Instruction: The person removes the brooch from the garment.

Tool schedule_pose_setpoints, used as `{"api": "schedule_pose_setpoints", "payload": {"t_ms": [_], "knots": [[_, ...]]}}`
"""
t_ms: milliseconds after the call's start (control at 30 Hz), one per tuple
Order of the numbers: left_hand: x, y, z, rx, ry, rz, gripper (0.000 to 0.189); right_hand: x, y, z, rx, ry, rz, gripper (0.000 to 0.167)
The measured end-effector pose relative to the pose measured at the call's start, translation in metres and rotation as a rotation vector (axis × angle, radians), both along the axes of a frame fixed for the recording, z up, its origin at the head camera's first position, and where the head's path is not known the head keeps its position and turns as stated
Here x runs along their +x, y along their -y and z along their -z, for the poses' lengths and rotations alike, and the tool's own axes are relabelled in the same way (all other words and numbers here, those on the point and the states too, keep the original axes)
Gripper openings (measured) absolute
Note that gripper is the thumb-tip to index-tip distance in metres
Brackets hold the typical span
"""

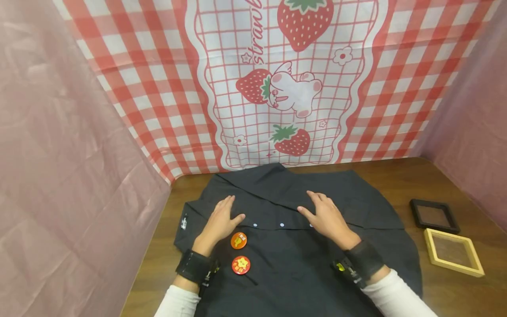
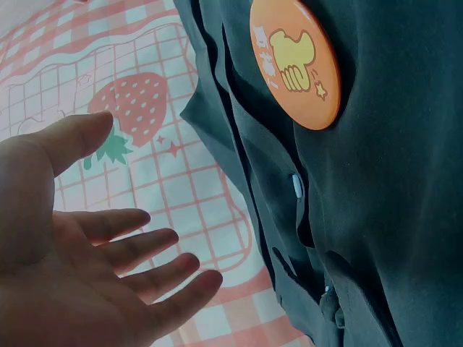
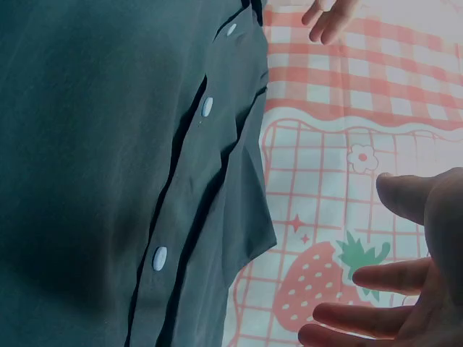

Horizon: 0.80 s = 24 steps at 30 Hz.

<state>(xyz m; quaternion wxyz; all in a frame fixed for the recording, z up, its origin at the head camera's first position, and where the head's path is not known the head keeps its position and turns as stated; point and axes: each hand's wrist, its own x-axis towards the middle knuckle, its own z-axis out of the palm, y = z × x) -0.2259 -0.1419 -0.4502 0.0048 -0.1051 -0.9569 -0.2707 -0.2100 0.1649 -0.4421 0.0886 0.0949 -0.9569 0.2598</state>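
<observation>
A dark shirt (image 1: 293,259) is spread over the table, its row of small white buttons (image 1: 282,225) running across the middle. Two round pin badges lie on its left part: an orange badge (image 1: 239,241) with a yellow figure, and a red badge (image 1: 240,265) with a yellow star. My left hand (image 1: 222,222) hovers over the shirt just above the orange badge, fingers spread and nothing held. Over the right end of the button row, my right hand (image 1: 326,218) is likewise spread and holds nothing. Both wrist views show the fingers apart from the cloth.
On the wooden table (image 1: 396,176) at the right lie a black frame (image 1: 451,220) and, nearer, a pale wooden frame (image 1: 476,264). A red checked strawberry cloth (image 1: 273,110) hangs behind the table. Pink curtains (image 1: 79,154) flank both sides.
</observation>
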Motion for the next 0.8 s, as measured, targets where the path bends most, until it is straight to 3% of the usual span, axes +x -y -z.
{"api": "schedule_pose_setpoints", "payload": {"t_ms": [367, 533, 800], "knots": [[0.009, 0.003, 0.005, 0.023, 0.061, 0.054, 0.075, 0.002, 0.014, 0.002, -0.044, -0.028, -0.017, 0.055], [0.013, 0.005, 0.009, 0.028, 0.082, 0.061, 0.072, 0.002, 0.023, 0.003, -0.042, -0.032, -0.046, 0.053], [0.011, 0.002, 0.005, 0.033, 0.087, 0.049, 0.072, 0.001, 0.031, 0.002, -0.051, -0.032, -0.064, 0.05]]}}
